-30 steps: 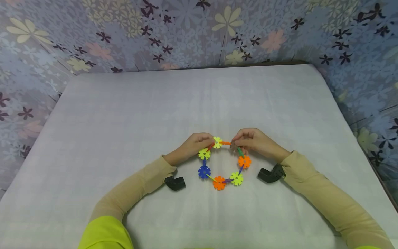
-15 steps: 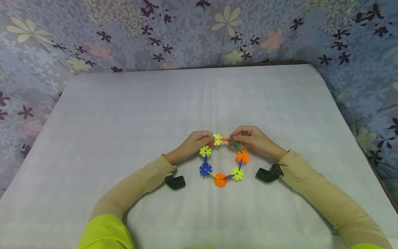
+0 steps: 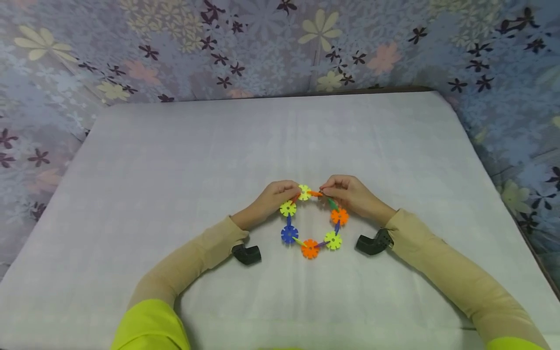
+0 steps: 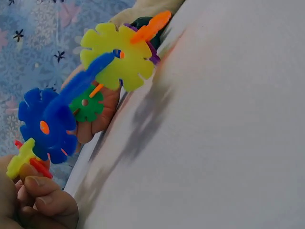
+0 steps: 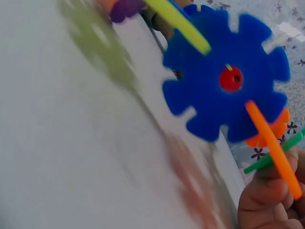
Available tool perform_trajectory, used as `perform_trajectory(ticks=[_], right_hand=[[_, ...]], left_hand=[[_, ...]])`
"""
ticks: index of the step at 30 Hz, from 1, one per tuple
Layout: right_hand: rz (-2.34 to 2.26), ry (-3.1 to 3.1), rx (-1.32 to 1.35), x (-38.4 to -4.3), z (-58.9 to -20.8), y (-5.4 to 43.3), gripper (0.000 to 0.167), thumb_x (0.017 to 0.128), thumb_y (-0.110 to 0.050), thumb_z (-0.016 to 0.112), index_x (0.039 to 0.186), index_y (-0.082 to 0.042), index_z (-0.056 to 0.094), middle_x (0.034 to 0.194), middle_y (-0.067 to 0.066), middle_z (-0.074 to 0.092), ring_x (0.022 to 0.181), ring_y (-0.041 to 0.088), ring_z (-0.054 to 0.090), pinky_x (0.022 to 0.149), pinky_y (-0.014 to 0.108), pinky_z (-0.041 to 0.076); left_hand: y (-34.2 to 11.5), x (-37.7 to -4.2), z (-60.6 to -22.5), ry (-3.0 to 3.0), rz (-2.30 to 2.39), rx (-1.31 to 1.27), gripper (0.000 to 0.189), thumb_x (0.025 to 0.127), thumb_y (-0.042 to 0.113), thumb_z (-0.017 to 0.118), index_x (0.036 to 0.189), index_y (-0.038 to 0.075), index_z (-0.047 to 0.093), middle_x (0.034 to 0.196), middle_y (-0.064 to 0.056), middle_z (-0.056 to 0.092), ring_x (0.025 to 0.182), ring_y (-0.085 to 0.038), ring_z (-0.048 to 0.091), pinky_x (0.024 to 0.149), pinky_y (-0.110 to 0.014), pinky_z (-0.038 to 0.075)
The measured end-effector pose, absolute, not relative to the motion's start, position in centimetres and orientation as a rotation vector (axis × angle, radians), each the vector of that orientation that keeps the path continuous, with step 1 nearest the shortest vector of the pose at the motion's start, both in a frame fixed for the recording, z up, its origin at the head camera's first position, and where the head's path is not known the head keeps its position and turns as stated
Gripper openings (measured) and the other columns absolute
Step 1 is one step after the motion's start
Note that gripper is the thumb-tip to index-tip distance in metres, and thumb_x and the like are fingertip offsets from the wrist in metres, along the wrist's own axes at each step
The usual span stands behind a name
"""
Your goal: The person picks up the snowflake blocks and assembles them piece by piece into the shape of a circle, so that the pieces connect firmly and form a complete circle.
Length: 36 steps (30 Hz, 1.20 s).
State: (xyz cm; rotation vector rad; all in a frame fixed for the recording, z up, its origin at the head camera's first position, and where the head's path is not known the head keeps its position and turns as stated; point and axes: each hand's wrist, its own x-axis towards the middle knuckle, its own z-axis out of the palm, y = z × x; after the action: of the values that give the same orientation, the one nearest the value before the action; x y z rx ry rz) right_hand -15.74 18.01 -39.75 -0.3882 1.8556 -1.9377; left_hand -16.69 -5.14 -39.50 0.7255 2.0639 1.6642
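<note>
A ring of notched plastic snowflake discs (image 3: 310,249) in yellow, orange, blue, purple, red and green hangs between both hands. My left hand (image 3: 271,201) pinches it at the upper left, by a red disc (image 4: 42,168) beside a small yellow one. At the upper right my right hand (image 3: 356,197) pinches the ring near a green disc (image 3: 332,202) and an edge-on orange disc (image 3: 314,193). A large blue disc (image 5: 209,86) fills much of the right wrist view. In the left wrist view, a blue disc (image 4: 35,112) slots towards a yellow disc (image 4: 105,69).
A white-covered table (image 3: 197,155) lies under the hands, with the ring's shadow on it in the wrist views. Black curved pieces sit at the left cuff (image 3: 247,254) and the right cuff (image 3: 374,242). Flowered wallpaper (image 3: 262,48) stands behind the table.
Both hands have shifted slightly away from the body, carrying the ring with them. My right hand has also come a little to the left, and the ring's right side has drawn in.
</note>
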Motion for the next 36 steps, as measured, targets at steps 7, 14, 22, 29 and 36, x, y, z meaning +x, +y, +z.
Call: perform_trajectory(ticks=[7, 14, 22, 29, 36], right_hand=[[-1.968, 2.068, -0.229, -17.5, -39.6, 17.4, 0.03, 0.089, -0.017, 0.058, 0.104, 0.01, 0.056, 0.086, 0.004, 0.059, 0.07, 0.013, 0.05, 0.062, 0.022, 0.042], [-2.002, 2.176, -0.088, -20.9, -39.4, 16.9, 0.035, 0.088, -0.019, 0.06, 0.108, 0.009, 0.055, 0.098, 0.007, 0.06, 0.088, 0.017, 0.052, 0.076, 0.024, 0.043], [-2.282, 1.875, -0.038, -21.7, -39.5, 17.3, 0.012, 0.088, -0.005, 0.057, 0.096, 0.004, 0.057, 0.079, 0.002, 0.057, 0.064, 0.011, 0.045, 0.056, 0.019, 0.039], [-2.344, 1.64, -0.066, -21.7, -39.5, 18.3, 0.006, 0.09, 0.0, 0.051, 0.092, -0.001, 0.057, 0.081, 0.005, 0.052, 0.065, 0.012, 0.042, 0.059, 0.02, 0.038], [-2.273, 1.651, -0.009, -19.6, -41.7, 18.3, 0.009, 0.092, 0.003, 0.046, 0.1, 0.002, 0.049, 0.086, 0.004, 0.055, 0.07, 0.01, 0.051, 0.065, 0.019, 0.044]], left_hand=[[-4.7, -19.3, -39.4, 2.125, 1.613, 0.564, 0.022, 0.094, 0.015, 0.048, 0.084, -0.001, 0.058, 0.065, -0.004, 0.048, 0.055, -0.012, 0.038, 0.057, -0.024, 0.036], [-4.2, -22.3, -39.3, 2.167, 1.597, 0.426, 0.027, 0.094, 0.025, 0.048, 0.091, 0.001, 0.06, 0.071, -0.005, 0.05, 0.049, -0.011, 0.037, 0.046, -0.024, 0.035], [-5.0, -22.9, -39.2, 2.016, 1.763, 0.307, 0.032, 0.093, 0.024, 0.049, 0.114, 0.0, 0.05, 0.091, -0.009, 0.051, 0.062, -0.015, 0.045, 0.057, -0.025, 0.042], [-5.3, -22.9, -39.3, 1.985, 1.865, 0.297, 0.029, 0.092, 0.015, 0.05, 0.114, -0.003, 0.049, 0.086, -0.01, 0.053, 0.063, -0.016, 0.048, 0.062, -0.026, 0.043], [-5.8, -20.7, -41.1, 1.989, 1.924, 0.123, 0.03, 0.09, 0.008, 0.054, 0.115, -0.005, 0.047, 0.088, -0.011, 0.058, 0.066, -0.017, 0.052, 0.064, -0.026, 0.045]])
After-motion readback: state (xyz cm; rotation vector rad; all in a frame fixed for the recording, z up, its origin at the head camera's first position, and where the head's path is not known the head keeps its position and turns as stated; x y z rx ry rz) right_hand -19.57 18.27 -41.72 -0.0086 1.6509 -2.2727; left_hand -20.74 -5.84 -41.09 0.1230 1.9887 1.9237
